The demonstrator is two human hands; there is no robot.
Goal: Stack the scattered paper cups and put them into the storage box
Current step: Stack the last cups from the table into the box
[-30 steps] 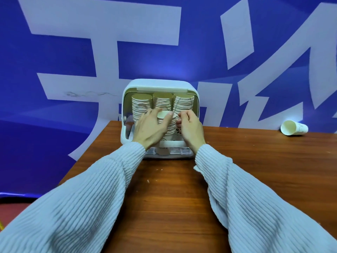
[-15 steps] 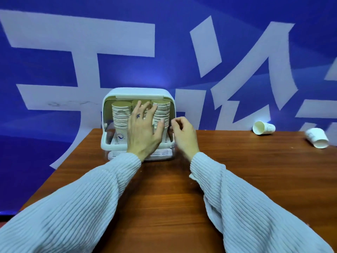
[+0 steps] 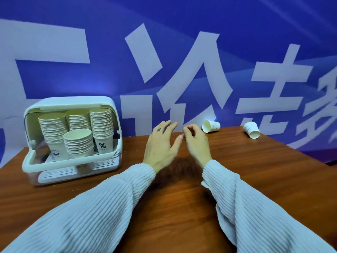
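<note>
Head view: storage box (image 3: 109, 105) stands open at nine o'clock on the counter (image 3: 255, 170), holding four cup stacks (image 3: 78, 143). Left hand (image 3: 161, 145) hovers with its grip spread, empty. Right hand (image 3: 196, 141) beside it has loosely curled fingers, empty. Two loose cups (image 3: 211, 126) (image 3: 252, 130) lie tipped at one o'clock.
</note>
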